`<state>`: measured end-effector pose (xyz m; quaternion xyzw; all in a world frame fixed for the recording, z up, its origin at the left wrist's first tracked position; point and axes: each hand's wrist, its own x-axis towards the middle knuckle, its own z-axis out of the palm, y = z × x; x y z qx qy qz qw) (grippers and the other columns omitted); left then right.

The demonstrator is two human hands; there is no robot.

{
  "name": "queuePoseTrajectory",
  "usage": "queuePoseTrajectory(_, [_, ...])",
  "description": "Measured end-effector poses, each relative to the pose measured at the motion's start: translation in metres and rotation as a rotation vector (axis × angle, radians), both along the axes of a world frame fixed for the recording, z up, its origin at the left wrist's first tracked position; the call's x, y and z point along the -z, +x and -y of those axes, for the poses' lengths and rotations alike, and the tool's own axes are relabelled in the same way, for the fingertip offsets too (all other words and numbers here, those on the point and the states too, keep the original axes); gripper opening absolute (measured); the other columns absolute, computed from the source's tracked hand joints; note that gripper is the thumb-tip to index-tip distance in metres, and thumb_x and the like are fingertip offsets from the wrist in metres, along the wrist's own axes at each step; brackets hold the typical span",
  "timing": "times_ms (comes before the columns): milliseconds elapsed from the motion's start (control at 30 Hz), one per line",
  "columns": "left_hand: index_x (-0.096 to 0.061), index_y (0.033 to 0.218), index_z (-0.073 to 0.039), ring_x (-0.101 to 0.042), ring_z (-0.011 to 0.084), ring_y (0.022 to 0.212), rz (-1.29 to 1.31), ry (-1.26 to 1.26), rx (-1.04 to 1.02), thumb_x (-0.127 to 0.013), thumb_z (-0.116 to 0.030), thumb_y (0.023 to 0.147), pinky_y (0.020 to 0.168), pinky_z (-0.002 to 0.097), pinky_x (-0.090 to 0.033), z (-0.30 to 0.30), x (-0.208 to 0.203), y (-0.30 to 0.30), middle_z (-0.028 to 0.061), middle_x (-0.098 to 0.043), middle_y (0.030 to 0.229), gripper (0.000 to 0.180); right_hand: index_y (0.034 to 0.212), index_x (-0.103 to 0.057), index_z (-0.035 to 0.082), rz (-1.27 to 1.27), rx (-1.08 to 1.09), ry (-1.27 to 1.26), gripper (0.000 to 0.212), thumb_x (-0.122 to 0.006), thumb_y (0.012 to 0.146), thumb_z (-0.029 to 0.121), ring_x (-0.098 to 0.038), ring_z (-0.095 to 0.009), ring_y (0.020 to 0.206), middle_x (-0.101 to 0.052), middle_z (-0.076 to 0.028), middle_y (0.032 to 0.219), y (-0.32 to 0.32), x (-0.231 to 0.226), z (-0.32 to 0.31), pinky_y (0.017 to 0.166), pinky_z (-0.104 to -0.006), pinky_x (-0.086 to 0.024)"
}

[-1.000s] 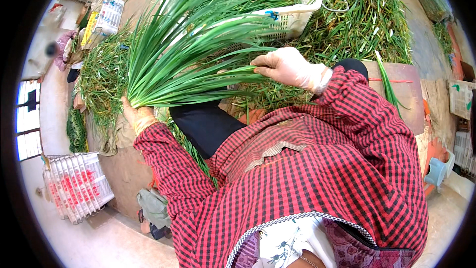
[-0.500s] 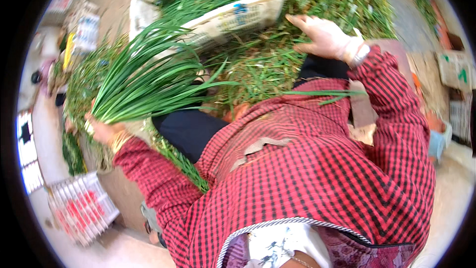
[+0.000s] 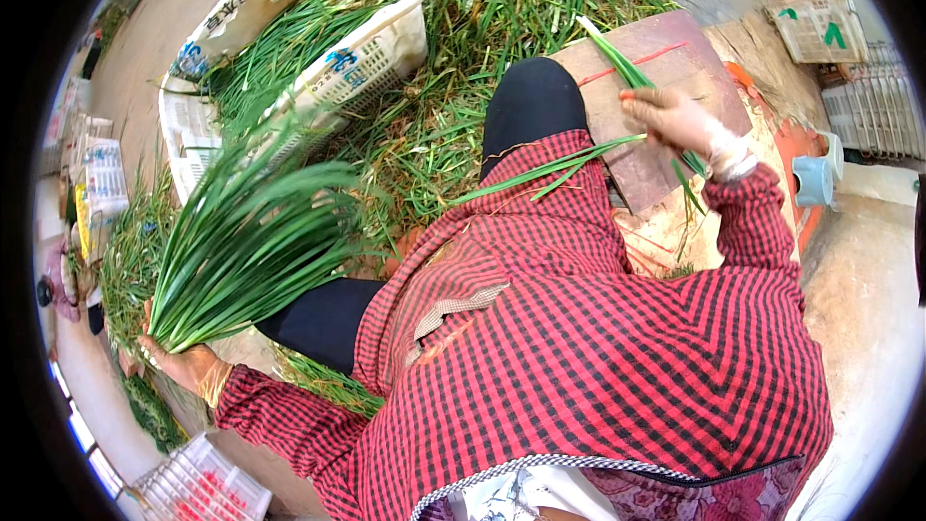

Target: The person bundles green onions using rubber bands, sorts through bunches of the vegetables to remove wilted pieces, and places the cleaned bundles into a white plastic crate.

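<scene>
My left hand point(image 3: 188, 364), thinly gloved, is closed around the pale base of a big bunch of green chives point(image 3: 246, 260); the long leaves fan out over my left thigh and blur at the tips. On the right, my right hand point(image 3: 675, 119) grips a few chive stalks point(image 3: 614, 53), white ends pointing away from me. These are above a flat brownish board point(image 3: 709, 63) marked with red lines. A few loose chive leaves point(image 3: 555, 172) lie across my lap toward that hand.
A white plastic basket point(image 3: 410, 5) full of chives stands ahead on the left. Grassy trimmings point(image 3: 550, 5) cover the floor in front and between my legs. A light blue container point(image 3: 813, 181) stands at far right; a red-and-white crate point(image 3: 198, 482) is at lower left.
My right hand, previously bare with fingers spread near the basket, has moved right and now holds stalks. My left hand has lowered slightly with its bunch. The view has swung right, uncovering the board.
</scene>
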<state>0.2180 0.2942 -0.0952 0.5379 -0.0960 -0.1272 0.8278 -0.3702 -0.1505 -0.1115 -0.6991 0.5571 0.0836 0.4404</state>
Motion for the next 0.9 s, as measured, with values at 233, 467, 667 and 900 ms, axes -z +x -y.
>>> queuePoseTrajectory(233, [-0.059, 0.106, -0.005, -0.059, 0.0278, 0.106, 0.034, -0.311, 0.411, -0.056, -0.027, 0.098, 0.096, 0.0451, -0.047, 0.055, -0.026, -0.044, 0.0128, -0.064, 0.106, 0.023, 0.115, -0.064, 0.002, 0.362, 0.129, -0.188, 0.037, -0.058, 0.097, 0.034, -0.058, -0.012, 0.079, -0.067, -0.003, 0.098, 0.008, 0.06, -0.046, 0.074, -0.0251, -0.047])
queuePoseTrajectory(467, [-0.054, 0.091, -0.008, -0.053, 0.0184, 0.071, 0.142, -0.413, 0.573, -0.06, -0.021, 0.093, 0.073, 0.0361, -0.044, 0.099, -0.053, -0.105, 0.0018, -0.05, 0.072, 0.015, 0.111, -0.066, 0.002, 0.999, -0.125, -0.217, 0.027, -0.05, 0.09, -0.006, -0.067, -0.013, 0.084, -0.07, -0.008, 0.107, 0.133, -0.034, -0.059, 0.075, -0.0257, -0.053])
queuePoseTrajectory(667, [-0.04, 0.143, 0.005, -0.06, 0.0135, 0.081, 0.246, -0.333, 0.622, -0.065, -0.024, 0.087, 0.068, 0.0295, -0.053, 0.106, -0.063, -0.127, 0.028, -0.045, 0.142, 0.068, 0.1, -0.067, 0.011, 1.207, -0.859, -0.499, 0.023, -0.06, 0.079, 0.007, -0.065, -0.03, 0.074, -0.063, -0.009, 0.085, 0.266, -0.068, -0.143, 0.067, -0.0385, -0.054])
queuePoseTrajectory(900, [-0.055, 0.097, -0.002, -0.049, 0.0157, 0.068, 0.365, -0.468, 0.607, -0.063, -0.023, 0.087, 0.054, 0.0298, -0.048, 0.1, -0.055, -0.137, 0.0122, -0.064, 0.085, 0.024, 0.101, -0.068, 0.013, 1.163, -1.144, -0.339, 0.023, -0.061, 0.08, 0.009, -0.067, -0.03, 0.079, -0.066, -0.01, 0.095, 0.296, -0.065, -0.174, 0.073, -0.0383, -0.055])
